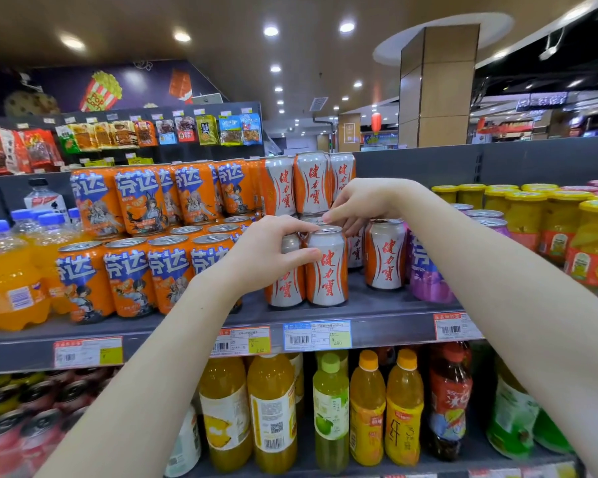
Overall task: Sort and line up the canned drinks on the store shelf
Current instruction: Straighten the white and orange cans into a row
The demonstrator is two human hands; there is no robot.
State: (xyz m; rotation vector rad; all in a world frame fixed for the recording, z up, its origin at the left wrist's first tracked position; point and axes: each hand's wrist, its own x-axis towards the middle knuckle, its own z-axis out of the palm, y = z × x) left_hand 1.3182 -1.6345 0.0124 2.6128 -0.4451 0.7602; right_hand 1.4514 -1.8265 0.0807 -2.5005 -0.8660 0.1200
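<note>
Silver-and-orange cylindrical aluminium can [327, 267] upright on grey metal shelf [377, 312], front row. Left hand [271, 251] fingers clamp its shoulder from 9 o'clock; right hand [356, 205] fingers pinch its rim at 12.

Bottled juices [271, 412] stand on the lower shelf beneath price tags [317, 335]. Yellow fruit jars [525, 215] sit at right, hanging snack packets [159, 132] behind, a square pillar [437, 86] beyond.
</note>
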